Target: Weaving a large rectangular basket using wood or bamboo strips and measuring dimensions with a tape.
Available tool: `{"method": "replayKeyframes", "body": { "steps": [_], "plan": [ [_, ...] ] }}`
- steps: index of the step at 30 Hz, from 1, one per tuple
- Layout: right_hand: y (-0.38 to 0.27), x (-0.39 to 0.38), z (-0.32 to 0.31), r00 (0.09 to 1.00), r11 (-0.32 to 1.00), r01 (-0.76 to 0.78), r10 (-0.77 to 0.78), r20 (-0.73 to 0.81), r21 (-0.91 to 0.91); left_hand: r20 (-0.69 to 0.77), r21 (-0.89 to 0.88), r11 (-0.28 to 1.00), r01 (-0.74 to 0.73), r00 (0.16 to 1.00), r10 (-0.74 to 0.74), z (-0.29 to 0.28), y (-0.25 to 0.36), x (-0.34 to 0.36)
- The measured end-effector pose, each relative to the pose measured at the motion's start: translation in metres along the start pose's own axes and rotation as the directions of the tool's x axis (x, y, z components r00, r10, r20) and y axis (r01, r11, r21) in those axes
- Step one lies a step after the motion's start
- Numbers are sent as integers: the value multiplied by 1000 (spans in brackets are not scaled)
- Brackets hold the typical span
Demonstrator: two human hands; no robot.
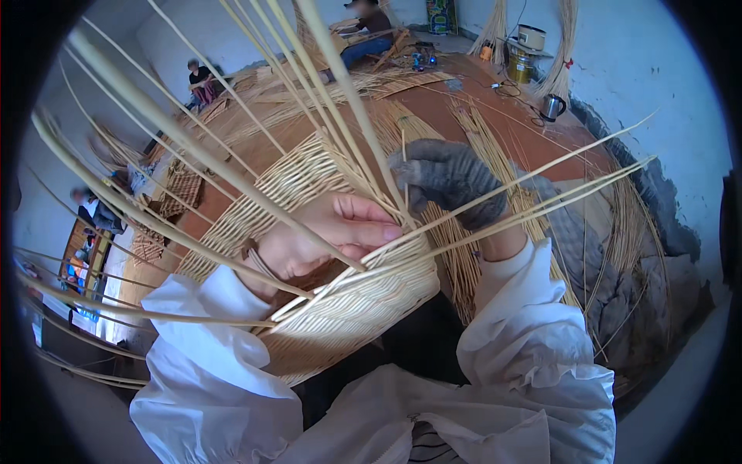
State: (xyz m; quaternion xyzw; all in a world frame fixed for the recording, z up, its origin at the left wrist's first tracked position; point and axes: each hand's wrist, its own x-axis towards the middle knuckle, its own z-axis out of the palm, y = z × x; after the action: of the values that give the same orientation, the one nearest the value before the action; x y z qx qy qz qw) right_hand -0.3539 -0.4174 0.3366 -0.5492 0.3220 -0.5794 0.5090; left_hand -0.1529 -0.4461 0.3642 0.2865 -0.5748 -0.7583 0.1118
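A pale wicker basket [340,340] is tilted in front of me, with long upright stakes [224,182] fanning up and to the left from its rim. My left hand [328,232], bare, reaches over the inside of the basket. Its thumb and fingers pinch the rim near the right corner. My right hand [456,178], in a grey striped glove, is just outside that corner. Its fingers are closed on a thin rod [403,143] that shows above them. Several long weaving rods [533,209] run from the rim to the right, passing in front of my right wrist.
Bundles of rods [479,131] lie on the reddish floor [533,127] beyond and to the right. A grey cloth heap [595,263] is at the right. A kettle [553,107] stands by the wall. Other people sit far off, one person [375,27] at the back.
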Motion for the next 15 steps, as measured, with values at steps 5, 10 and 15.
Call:
{"method": "replayKeyframes", "body": {
  "steps": [5, 10, 15],
  "plan": [
    [-5, 0, -2, 976, 984, 115, -86, 201, -139, -49, -199, 978, 71, 995, -82, 12, -1, -2],
    [-3, 8, 7, 978, 988, 135, -120, 172, -79, 71, -264, 960, 88, 995, -72, 7, -5, 5],
    [14, 28, 17, 891, 774, 453, -407, 199, -442, 128, -321, 939, 128, 988, -91, 5, -9, 5]
  ]
}}
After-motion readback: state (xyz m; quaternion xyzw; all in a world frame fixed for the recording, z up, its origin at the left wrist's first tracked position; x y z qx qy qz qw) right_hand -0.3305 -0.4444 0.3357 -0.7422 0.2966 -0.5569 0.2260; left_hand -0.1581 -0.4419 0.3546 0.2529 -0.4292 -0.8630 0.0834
